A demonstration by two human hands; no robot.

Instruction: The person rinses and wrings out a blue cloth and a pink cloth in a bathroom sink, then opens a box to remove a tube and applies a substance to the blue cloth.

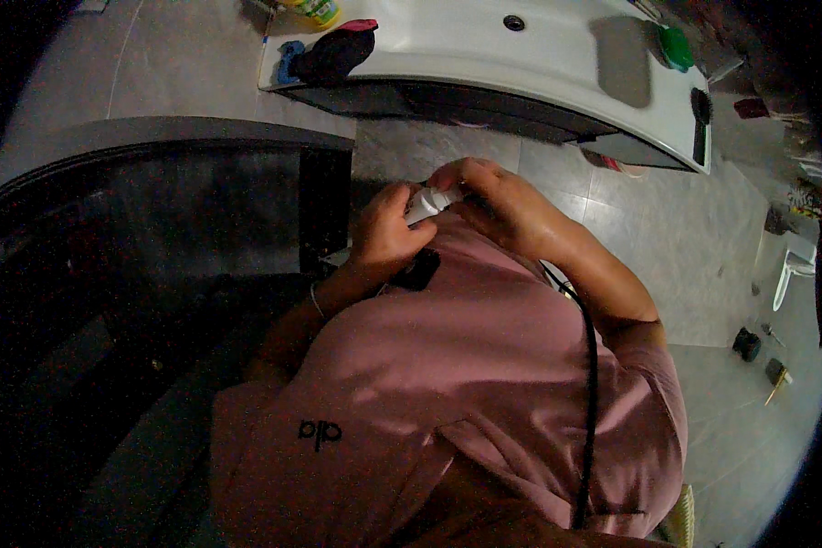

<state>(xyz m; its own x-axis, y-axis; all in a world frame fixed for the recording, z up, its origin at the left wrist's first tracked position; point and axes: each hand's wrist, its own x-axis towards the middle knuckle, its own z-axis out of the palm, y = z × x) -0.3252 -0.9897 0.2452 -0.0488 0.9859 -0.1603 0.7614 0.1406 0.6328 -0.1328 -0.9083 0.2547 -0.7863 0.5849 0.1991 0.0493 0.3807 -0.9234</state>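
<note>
A small white bottle [422,211] is held in front of my body at about waist height, tilted. My left hand [385,230] is closed around its body, with the thumb along the side. The fingers of my right hand [502,203] are curled around its upper, cap-like end; they partly hide that end, so I cannot tell whether the cap is on or loose. A dark rectangular object [417,270] hangs against my pink shirt just below the left hand.
Ahead stands a white washbasin [557,46] with a dark cloth [336,55], a yellow container [316,11], a green item [675,47] and a black brush [700,106] along its rim. Dark furniture [201,201] fills the left. A black cable [593,393] runs down my shirt.
</note>
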